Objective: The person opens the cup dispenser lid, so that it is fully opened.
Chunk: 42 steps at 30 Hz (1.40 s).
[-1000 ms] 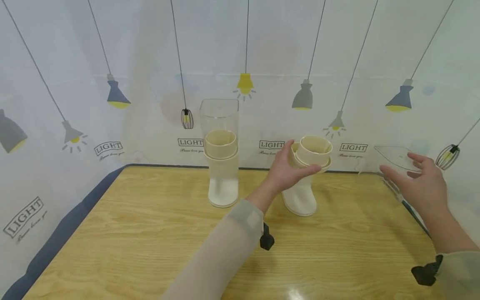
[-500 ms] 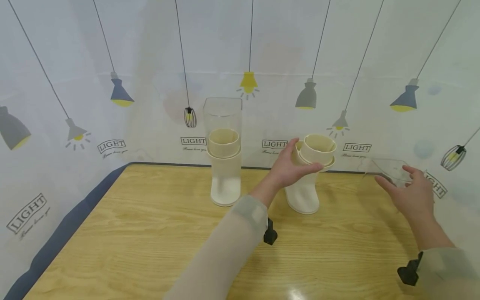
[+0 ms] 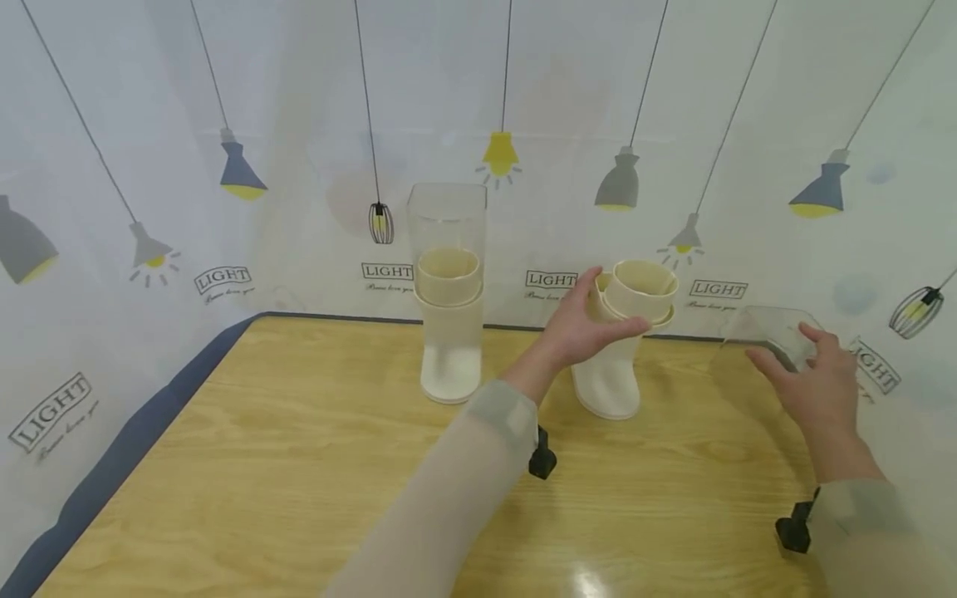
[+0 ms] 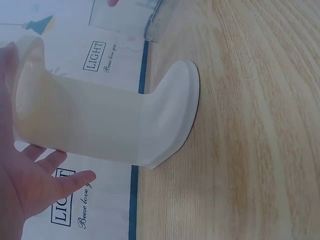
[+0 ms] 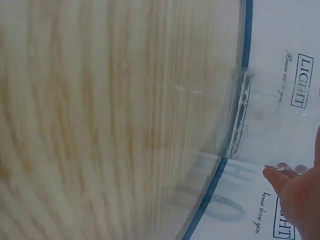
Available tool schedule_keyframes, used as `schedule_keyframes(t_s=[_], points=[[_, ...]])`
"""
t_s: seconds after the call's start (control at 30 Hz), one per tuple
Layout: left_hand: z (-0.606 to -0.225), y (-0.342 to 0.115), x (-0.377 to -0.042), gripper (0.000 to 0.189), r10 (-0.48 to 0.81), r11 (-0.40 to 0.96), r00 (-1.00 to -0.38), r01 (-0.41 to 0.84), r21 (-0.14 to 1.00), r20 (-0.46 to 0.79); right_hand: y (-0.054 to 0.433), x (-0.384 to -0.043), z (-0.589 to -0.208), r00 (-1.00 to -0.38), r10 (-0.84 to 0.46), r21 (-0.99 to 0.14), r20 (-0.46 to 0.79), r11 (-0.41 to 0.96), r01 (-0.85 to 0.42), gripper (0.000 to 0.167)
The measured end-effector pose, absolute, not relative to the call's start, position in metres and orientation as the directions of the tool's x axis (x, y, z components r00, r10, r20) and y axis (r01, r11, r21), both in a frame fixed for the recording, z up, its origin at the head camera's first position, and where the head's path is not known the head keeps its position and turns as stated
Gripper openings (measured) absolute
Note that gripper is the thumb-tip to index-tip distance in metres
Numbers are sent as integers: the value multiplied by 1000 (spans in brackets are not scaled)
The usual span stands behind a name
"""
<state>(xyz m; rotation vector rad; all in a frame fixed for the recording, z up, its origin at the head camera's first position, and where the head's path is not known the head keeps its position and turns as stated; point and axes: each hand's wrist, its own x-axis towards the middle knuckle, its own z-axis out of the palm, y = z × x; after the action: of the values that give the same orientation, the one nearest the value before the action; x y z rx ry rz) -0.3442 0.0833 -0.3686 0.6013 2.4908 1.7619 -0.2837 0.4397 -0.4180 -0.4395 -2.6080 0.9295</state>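
Observation:
A cream boot-shaped dispenser stand (image 3: 609,384) with a round collar on top stands at the right of the table's back. My left hand (image 3: 571,328) grips it just below the collar, thumb across the near side. In the left wrist view the stand's foot (image 4: 175,110) sits on the wood. To its right, my right hand (image 3: 818,378) holds a clear plastic container (image 3: 770,320), thumb and fingers spread around it. Much of that container's outline is faint. A second cream stand (image 3: 452,340) is at the left, with a clear container (image 3: 447,203) upright on it.
The light wood table (image 3: 299,448) ends at a dark blue strip (image 3: 336,316) along the back. Close behind hangs a white cloth (image 3: 314,100) printed with lamps and lettering. Black wrist mounts (image 3: 794,527) sit at the sleeves' cuffs.
My right hand has moved left with the clear container, nearer the right stand, and the container's tilt has altered. The left hand keeps its grip. The head view has shifted slightly.

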Motion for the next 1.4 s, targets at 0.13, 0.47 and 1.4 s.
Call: schedule_keyframes(t_s=[0.13, 0.47, 1.4], points=[[-366, 86, -345, 115, 333, 284, -924, 287, 915, 187, 438, -282, -412, -896, 386, -647, 221, 745, 161, 105], [-368, 87, -347, 116, 327, 292, -931, 263, 920, 163, 436, -291, -415, -887, 410, -644, 212, 741, 188, 106], [-367, 89, -345, 122, 300, 344, -943, 249, 905, 145, 442, -298, -417, -910, 360, -644, 204, 749, 152, 112]])
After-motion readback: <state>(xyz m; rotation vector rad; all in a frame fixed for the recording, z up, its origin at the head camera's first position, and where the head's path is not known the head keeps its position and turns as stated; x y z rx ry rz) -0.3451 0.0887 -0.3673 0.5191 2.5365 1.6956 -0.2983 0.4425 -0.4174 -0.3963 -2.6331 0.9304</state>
